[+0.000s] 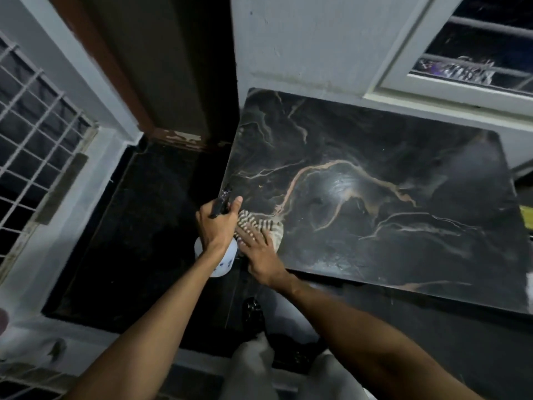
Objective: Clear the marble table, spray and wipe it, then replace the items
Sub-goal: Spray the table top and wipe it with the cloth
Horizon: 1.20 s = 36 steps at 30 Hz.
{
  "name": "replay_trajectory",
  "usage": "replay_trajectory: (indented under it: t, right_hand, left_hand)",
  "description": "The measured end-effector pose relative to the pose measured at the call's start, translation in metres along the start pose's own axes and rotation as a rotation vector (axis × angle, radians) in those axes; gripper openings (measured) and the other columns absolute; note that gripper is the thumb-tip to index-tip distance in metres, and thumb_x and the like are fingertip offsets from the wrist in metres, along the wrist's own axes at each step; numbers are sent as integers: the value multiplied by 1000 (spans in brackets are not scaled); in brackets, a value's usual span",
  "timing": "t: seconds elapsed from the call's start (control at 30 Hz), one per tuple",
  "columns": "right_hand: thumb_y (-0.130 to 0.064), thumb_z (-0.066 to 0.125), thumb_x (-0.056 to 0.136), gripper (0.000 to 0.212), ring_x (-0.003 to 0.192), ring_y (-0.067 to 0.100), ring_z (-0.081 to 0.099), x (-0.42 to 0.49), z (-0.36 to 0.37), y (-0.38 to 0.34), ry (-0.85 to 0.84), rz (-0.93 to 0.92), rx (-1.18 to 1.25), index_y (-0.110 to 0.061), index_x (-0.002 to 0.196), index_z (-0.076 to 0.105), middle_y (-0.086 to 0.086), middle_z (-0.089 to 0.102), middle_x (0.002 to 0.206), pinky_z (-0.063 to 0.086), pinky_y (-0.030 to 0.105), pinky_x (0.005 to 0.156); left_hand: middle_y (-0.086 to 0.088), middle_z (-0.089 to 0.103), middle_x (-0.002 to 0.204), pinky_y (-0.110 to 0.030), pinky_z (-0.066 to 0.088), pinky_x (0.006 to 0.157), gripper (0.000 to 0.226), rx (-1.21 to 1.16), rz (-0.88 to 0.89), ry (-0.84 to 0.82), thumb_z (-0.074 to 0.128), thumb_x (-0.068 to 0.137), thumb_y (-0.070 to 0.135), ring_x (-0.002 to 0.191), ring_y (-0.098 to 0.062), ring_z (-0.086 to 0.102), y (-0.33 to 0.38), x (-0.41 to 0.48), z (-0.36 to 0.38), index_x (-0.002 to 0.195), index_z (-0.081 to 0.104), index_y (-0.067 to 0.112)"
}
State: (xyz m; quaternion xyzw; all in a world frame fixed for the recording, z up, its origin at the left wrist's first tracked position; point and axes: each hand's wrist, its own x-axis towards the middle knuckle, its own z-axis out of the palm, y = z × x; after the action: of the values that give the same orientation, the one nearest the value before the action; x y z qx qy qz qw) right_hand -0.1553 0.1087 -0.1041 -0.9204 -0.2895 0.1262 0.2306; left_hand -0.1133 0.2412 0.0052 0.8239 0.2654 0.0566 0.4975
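The black marble table (389, 174) with tan veins fills the right half of the head view, and its top is bare. My left hand (217, 225) grips a white spray bottle (223, 262) by its black trigger head, just off the table's near left corner. My right hand (258, 249) lies flat, fingers spread, on a striped cloth (264, 225) at that same corner of the table. A bright sheen shows on the marble near its middle.
A dark doormat (138, 235) covers the floor to the left of the table. A brown door frame (121, 82) and a white wall stand behind. Barred windows (487, 47) sit at back right and far left. A yellow item (527, 216) peeks in at the right edge.
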Motion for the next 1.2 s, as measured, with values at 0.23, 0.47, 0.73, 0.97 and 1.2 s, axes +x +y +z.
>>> replay_trajectory:
  t: [0.23, 0.47, 0.73, 0.97, 1.2]
  right_hand:
    - [-9, 51, 62, 93, 153, 23, 13, -99, -48, 107, 279, 608, 49, -39, 149, 38, -9, 14, 167, 17, 65, 115]
    - [-12, 50, 69, 93, 154, 17, 6, -169, -54, 112, 171, 266, -72, -43, 154, 26, -14, 4, 167, 21, 42, 110]
    - [-6, 50, 73, 80, 151, 40, 7, -101, -95, 178, 416, 820, 217, -33, 147, 43, 0, 16, 167, 8, 67, 113]
    - [-4, 48, 75, 84, 153, 29, 6, -7, -103, 198, 232, 340, 142, -33, 152, 34, -6, 15, 167, 4, 68, 117]
    - [-12, 47, 73, 83, 153, 29, 8, 34, -69, 132, 62, -22, 31, -33, 153, 34, -7, 14, 167, 1, 65, 117]
  left_hand:
    - [-8, 67, 67, -36, 51, 75, 42, 4, -8, -106, 76, 84, 43, 85, -30, 65, 18, -43, 36, 56, 58, 17]
    - [-9, 65, 62, -40, 54, 72, 44, 10, 87, -177, 77, 86, 36, 69, -27, 64, 52, -93, 88, 61, 63, 2]
    - [3, 54, 51, -39, 51, 73, 48, 31, 82, -73, 77, 86, 35, 62, -20, 56, 71, -109, 118, 52, 51, 12]
    - [-4, 63, 64, -37, 51, 69, 37, 51, 2, 36, 77, 85, 38, 71, -25, 62, 57, -85, 107, 62, 65, 12]
    - [-2, 69, 70, -45, 56, 76, 32, 50, 0, 37, 77, 83, 45, 86, -34, 66, 42, -37, 77, 59, 63, 27]
